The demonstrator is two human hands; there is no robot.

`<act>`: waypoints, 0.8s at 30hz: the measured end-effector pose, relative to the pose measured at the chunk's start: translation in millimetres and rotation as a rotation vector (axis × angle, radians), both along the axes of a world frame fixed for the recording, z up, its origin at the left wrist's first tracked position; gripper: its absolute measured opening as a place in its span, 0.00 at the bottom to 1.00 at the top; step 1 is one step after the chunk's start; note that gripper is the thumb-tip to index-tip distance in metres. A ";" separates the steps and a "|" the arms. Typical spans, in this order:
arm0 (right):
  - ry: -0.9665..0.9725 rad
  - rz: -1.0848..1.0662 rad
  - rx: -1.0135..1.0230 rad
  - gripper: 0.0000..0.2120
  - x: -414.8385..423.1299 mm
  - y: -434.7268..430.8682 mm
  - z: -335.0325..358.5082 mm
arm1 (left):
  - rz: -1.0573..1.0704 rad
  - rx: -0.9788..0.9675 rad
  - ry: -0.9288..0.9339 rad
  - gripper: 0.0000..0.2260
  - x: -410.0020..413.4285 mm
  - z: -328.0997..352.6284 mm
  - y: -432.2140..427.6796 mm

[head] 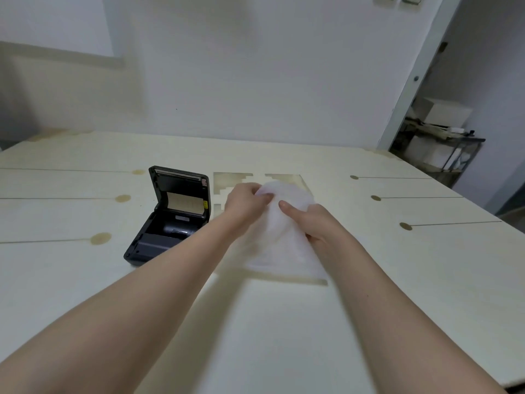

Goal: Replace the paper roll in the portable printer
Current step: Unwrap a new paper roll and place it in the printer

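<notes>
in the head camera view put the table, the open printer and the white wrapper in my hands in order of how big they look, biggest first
1. Table, by far the largest.
2 and 3. Printer and white wrapper look about alike; the wrapper is blurred and partly hidden by the left hand and right hand, so no ranking.

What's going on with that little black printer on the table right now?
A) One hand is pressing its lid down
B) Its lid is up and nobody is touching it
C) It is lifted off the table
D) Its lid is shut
B: the printer sits on the table with its lid raised, while the left hand and right hand both hold a white wrapper beside it.
</notes>
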State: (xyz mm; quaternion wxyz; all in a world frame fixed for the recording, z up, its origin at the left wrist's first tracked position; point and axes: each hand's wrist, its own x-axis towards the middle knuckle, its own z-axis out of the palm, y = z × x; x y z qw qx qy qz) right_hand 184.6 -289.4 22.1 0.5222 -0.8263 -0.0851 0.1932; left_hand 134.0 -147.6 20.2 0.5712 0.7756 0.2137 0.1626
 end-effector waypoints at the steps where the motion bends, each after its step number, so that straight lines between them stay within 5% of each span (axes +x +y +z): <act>1: -0.040 0.032 -0.044 0.28 -2.2 0.3 1.1 | -0.013 -0.025 -0.031 0.08 -0.3 3.9 -1.6; 6: -0.224 0.013 -0.093 0.19 -10.8 0.0 9.9 | -0.051 0.047 -0.094 0.12 -9.5 13.7 -8.8; 9: -0.269 -0.039 -0.072 0.17 -14.6 2.3 16.5 | -0.180 0.109 -0.166 0.40 -24.6 11.7 -10.8; 12: -0.270 -0.146 0.060 0.14 -14.1 5.1 17.6 | -0.352 0.316 -0.255 0.51 -35.9 3.8 -10.1; 16: -0.336 -0.153 0.111 0.10 -14.1 8.2 16.6 | -0.328 0.566 -0.153 0.42 -36.8 -2.7 -8.1; 24: -0.416 0.318 -0.259 0.26 -17.2 -15.7 3.1 | -0.072 0.510 0.036 0.06 -28.0 -9.2 -1.8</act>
